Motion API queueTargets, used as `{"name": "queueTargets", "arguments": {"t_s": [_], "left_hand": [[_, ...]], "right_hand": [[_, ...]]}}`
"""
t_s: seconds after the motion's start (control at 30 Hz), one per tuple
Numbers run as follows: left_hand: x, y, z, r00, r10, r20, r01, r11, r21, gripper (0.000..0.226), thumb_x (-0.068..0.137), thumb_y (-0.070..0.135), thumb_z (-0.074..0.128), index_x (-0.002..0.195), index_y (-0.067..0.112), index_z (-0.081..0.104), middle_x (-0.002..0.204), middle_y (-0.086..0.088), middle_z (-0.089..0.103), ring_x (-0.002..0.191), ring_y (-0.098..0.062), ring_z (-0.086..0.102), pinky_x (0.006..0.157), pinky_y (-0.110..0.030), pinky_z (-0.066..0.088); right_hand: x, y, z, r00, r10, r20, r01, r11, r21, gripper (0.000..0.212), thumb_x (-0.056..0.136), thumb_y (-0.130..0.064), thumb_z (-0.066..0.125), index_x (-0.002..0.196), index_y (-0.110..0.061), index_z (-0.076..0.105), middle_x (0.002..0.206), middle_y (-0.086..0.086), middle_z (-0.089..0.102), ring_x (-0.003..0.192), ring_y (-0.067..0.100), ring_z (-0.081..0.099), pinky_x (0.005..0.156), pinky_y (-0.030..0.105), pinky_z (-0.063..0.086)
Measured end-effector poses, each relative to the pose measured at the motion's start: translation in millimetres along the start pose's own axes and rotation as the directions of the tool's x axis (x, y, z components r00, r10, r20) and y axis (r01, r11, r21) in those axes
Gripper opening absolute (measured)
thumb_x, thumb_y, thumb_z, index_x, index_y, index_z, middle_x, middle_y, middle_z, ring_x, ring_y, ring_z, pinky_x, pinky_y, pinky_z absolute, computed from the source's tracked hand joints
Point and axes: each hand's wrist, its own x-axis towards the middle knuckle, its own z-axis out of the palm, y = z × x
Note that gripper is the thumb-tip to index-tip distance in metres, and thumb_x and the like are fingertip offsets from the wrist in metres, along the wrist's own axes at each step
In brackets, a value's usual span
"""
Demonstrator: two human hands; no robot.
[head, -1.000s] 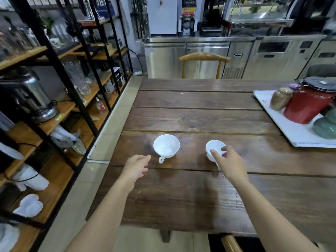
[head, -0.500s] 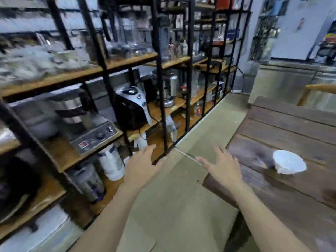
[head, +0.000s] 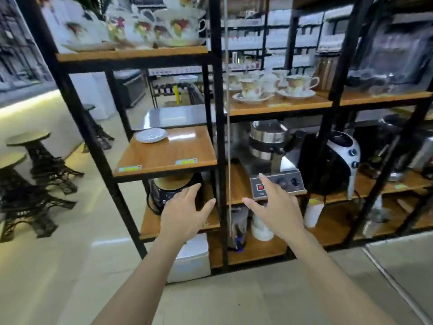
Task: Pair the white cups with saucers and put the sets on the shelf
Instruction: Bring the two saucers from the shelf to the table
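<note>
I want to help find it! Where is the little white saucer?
The white saucer sits alone at the back left corner of a wooden shelf board, left of the black post, above and beyond the left hand.

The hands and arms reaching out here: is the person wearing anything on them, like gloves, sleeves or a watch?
No. The left hand and right hand are bare, without gloves, rings or a watch. Both forearms are uncovered right down to the picture's bottom edge, so no sleeve shows.

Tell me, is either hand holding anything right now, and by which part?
Nothing is held. The left hand and right hand are both open and empty in front of the shelf, where a white saucer lies.
</note>
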Motion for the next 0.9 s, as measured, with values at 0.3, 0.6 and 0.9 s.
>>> {"name": "queueTargets", "arguments": {"t_s": [0.3, 0.6, 0.9], "left_hand": [[115, -104, 3, 0.966, -0.232, -0.112, 0.238, 0.97, 0.048, 0.064, 0.088, 0.06, 0.042, 0.139, 0.021, 0.04, 0.141, -0.003, 0.05, 0.125, -0.024, 0.048, 0.095, -0.036, 0.042], [213, -192, 1, 0.926, -0.355, -0.13, 0.366, 0.928, 0.068, 0.066, 0.085, 0.066, 0.036, 0.139, 0.026, 0.036, 0.144, -0.001, 0.044, 0.126, -0.027, 0.047, 0.098, -0.042, 0.042], [317, -265, 13, 0.915, -0.383, -0.128, 0.387, 0.922, 0.007, 0.066, 0.086, 0.062, 0.04, 0.14, 0.024, 0.035, 0.139, -0.005, 0.049, 0.123, -0.029, 0.048, 0.098, -0.044, 0.039]], "right_hand": [[156, -72, 111, 0.975, -0.205, 0.087, 0.195, 0.975, 0.108, 0.082, 0.079, -0.072, 0.038, 0.145, -0.032, 0.013, 0.147, -0.002, 0.041, 0.13, 0.021, 0.042, 0.106, 0.044, 0.033], [291, -110, 185, 0.984, -0.102, 0.147, 0.068, 0.973, 0.222, 0.087, 0.072, -0.078, 0.039, 0.143, -0.035, 0.016, 0.146, 0.004, 0.041, 0.129, 0.028, 0.042, 0.106, 0.051, 0.031], [386, -136, 242, 0.984, 0.007, 0.178, -0.059, 0.956, 0.288, 0.084, 0.076, -0.069, 0.05, 0.144, -0.033, 0.017, 0.153, 0.001, 0.03, 0.136, 0.028, 0.034, 0.108, 0.053, 0.032]]}}
